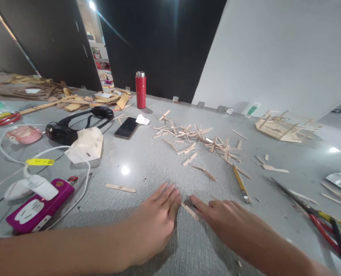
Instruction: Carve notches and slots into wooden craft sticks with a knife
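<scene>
stick (pixel 191 212) lies at three o'clock from our left hand (pixel 160 218), nine from our right hand (pixel 222 218); whether either grips it, we cannot tell. uneven pressure could make it skid or snap.

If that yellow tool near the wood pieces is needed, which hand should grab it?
Probably the right hand: the yellow tool lies just ahead of it, on its own side. The left hand is farther off, beyond the small wooden stick.
</scene>
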The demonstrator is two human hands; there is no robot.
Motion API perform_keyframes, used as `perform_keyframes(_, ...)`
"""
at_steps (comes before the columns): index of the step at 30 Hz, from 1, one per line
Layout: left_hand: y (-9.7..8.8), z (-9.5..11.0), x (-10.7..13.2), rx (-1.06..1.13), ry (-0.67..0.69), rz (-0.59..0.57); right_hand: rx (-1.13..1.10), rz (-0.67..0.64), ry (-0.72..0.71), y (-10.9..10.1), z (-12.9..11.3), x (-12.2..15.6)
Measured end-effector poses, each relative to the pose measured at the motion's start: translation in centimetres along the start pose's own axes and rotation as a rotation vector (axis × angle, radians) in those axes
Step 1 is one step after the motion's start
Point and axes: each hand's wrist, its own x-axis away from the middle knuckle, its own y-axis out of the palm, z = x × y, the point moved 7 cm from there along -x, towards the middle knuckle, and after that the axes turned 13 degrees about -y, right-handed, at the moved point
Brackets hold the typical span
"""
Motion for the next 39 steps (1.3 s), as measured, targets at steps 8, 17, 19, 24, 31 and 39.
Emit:
perform_keyframes(8,-0.1,0.0,0.0,0.007,0.013,-0.021,0.036,0.021,-0.156,-1.3,0.5,-0.4)
perform_keyframes(17,-0.6,-0.2,-0.2,0.044,-0.029,0.034,0.066,0.174,-0.337,0.5,1.4,0.9)
perform_keyframes(19,-0.5,-0.4,-0.3,0.069,-0.057,0.053,0.070,0.182,-0.299,0.7,1.3,1.0)
perform_keyframes(24,-0.3,-0.6,-0.6,0.090,-0.050,0.101,0.082,0.196,-0.170,1.1,2.0,1.5)
perform_keyframes(31,0.3,-0.6,-0.8,0.049,-0.067,0.322,0.108,0.202,-0.077,1.6,2.6,1.8)
perform_keyframes(39,1.5,-1.3,-0.6,0.296,-0.104,0.442,0.144,0.194,-0.048,1.7,2.3,1.9)
